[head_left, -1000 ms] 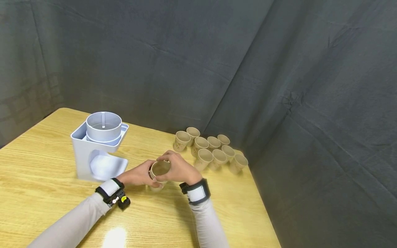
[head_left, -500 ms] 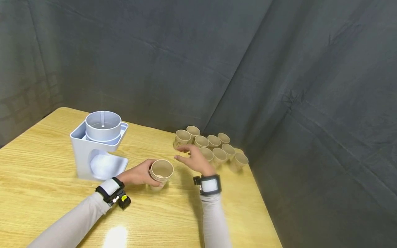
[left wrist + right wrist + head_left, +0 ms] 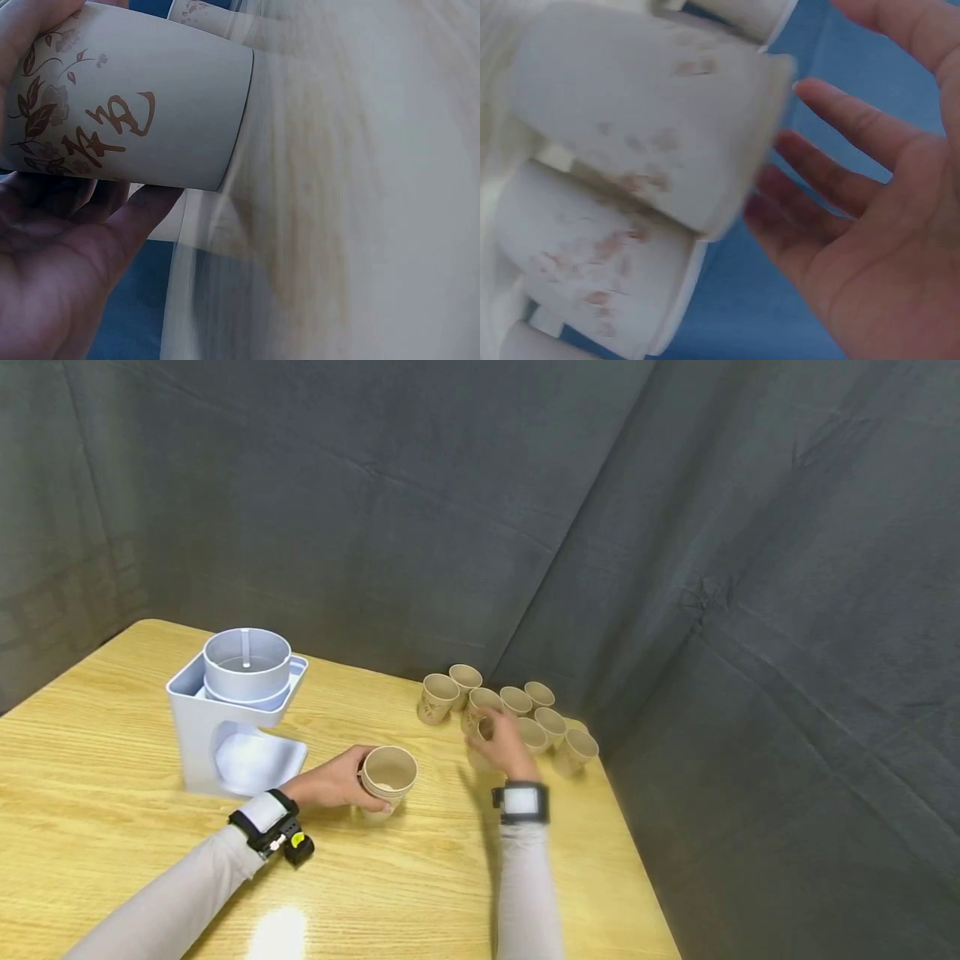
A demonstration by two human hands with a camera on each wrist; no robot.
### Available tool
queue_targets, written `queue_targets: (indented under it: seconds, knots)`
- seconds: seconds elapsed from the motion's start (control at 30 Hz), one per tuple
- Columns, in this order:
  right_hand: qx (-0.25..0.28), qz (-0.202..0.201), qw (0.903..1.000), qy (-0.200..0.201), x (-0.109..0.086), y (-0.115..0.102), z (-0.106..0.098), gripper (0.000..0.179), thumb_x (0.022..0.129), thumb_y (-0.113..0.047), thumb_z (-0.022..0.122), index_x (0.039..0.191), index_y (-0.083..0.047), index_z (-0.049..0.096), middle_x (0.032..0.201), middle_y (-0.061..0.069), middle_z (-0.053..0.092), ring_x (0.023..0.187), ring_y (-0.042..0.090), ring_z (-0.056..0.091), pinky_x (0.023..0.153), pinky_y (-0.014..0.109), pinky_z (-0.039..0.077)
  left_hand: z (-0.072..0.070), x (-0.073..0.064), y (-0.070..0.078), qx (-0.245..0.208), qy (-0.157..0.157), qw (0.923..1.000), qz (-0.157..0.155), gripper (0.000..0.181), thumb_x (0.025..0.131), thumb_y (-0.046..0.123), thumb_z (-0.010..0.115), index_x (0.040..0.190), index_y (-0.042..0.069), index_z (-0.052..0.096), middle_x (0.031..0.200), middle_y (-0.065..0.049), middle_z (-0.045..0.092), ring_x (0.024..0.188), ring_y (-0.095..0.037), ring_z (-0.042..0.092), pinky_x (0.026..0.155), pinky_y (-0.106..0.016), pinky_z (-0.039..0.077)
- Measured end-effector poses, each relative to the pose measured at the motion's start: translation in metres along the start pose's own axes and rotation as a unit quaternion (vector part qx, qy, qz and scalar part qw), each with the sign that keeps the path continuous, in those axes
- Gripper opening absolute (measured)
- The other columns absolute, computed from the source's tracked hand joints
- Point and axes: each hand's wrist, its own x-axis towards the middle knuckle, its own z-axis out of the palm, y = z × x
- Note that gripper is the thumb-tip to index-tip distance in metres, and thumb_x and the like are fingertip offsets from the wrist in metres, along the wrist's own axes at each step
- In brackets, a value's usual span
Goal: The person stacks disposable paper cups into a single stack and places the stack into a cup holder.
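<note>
My left hand (image 3: 337, 779) grips a small stack of nested beige paper cups (image 3: 392, 768) near the middle of the table. Floral print and brown brush lettering show on the outer paper cup (image 3: 142, 105) in the left wrist view, with fingers curled round its side. Farther right, my right hand (image 3: 506, 745) reaches over the front of a group of standing cups. In the right wrist view its fingers (image 3: 847, 112) are spread and loosely bent, fingertips right at the rim of a blurred paper cup (image 3: 652, 112). Another printed cup (image 3: 600, 262) stands beside that one.
A white dispenser-like stand (image 3: 198, 743) with a round open container (image 3: 247, 681) on top is at the left. Several paper cups (image 3: 437, 697) stand upright near the back right table edge. Dark cloth (image 3: 375, 510) hangs behind the wooden table (image 3: 375, 893).
My right hand has left the stack and moved right to the standing cups. My left hand keeps its grip on the stack in nearly the same place.
</note>
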Motion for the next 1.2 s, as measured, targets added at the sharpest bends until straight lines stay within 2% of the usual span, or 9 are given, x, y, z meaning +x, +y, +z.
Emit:
queue_targets:
  seconds: [0.2, 0.4, 0.57, 0.67, 0.93, 1.2]
  knots:
    - [-0.012, 0.028, 0.9993, -0.019, -0.002, 0.009, 0.002, 0.061, 0.086, -0.012, 0.078, 0.141, 0.002, 0.055, 0.152, 0.032, 0.041, 0.141, 0.049, 0.038, 0.114, 0.061, 0.035, 0.000, 0.000, 0.000, 0.001, -0.003, 1.0000, 0.004, 0.071, 0.072, 0.016, 0.091, 0.133, -0.001, 0.058, 0.121, -0.014, 0.068, 0.113, -0.030, 0.062, 0.100, -0.041, 0.049]
    - [-0.011, 0.021, 0.9996, -0.018, -0.004, 0.008, -0.001, 0.062, 0.082, -0.006, 0.079, 0.139, 0.003, 0.056, 0.146, 0.032, 0.047, 0.135, 0.048, 0.045, 0.112, 0.060, 0.039, 0.000, 0.001, 0.000, 0.003, -0.003, 1.0000, 0.005, 0.071, 0.072, 0.017, 0.091, 0.132, -0.001, 0.059, 0.120, -0.013, 0.068, 0.113, -0.029, 0.062, 0.100, -0.038, 0.049]
    - [-0.024, -0.008, 0.9996, -0.014, -0.004, 0.008, -0.003, 0.063, 0.076, 0.004, 0.080, 0.136, 0.005, 0.059, 0.136, 0.029, 0.057, 0.126, 0.045, 0.054, 0.109, 0.055, 0.043, 0.000, 0.001, -0.001, 0.003, -0.003, 1.0000, 0.005, 0.070, 0.072, 0.017, 0.091, 0.132, -0.001, 0.059, 0.120, -0.013, 0.068, 0.113, -0.029, 0.062, 0.101, -0.041, 0.049]
    - [-0.021, -0.011, 0.9996, -0.015, -0.004, 0.007, -0.004, 0.063, 0.073, 0.007, 0.081, 0.133, 0.007, 0.060, 0.132, 0.027, 0.062, 0.122, 0.043, 0.058, 0.107, 0.053, 0.046, 0.000, 0.001, -0.001, 0.004, -0.002, 1.0000, 0.004, 0.071, 0.072, 0.017, 0.092, 0.132, -0.001, 0.059, 0.120, -0.013, 0.068, 0.113, -0.029, 0.062, 0.101, -0.043, 0.048]
    - [-0.014, 0.008, 0.9994, -0.032, -0.007, 0.000, -0.008, 0.063, 0.070, 0.005, 0.084, 0.128, 0.012, 0.060, 0.125, 0.027, 0.064, 0.115, 0.041, 0.060, 0.101, 0.052, 0.050, -0.001, 0.000, -0.002, 0.006, 0.000, 1.0000, -0.001, 0.071, 0.072, 0.017, 0.092, 0.132, -0.001, 0.058, 0.121, -0.013, 0.068, 0.113, -0.029, 0.062, 0.102, -0.046, 0.047]
    - [-0.029, 0.014, 0.9979, -0.055, -0.008, -0.007, -0.008, 0.059, 0.069, -0.002, 0.088, 0.123, 0.008, 0.065, 0.117, 0.021, 0.068, 0.108, 0.035, 0.063, 0.097, 0.050, 0.052, -0.001, 0.001, -0.003, 0.003, -0.002, 1.0000, 0.001, 0.070, 0.072, 0.016, 0.092, 0.132, -0.001, 0.058, 0.121, -0.014, 0.068, 0.113, -0.029, 0.062, 0.102, -0.046, 0.047]
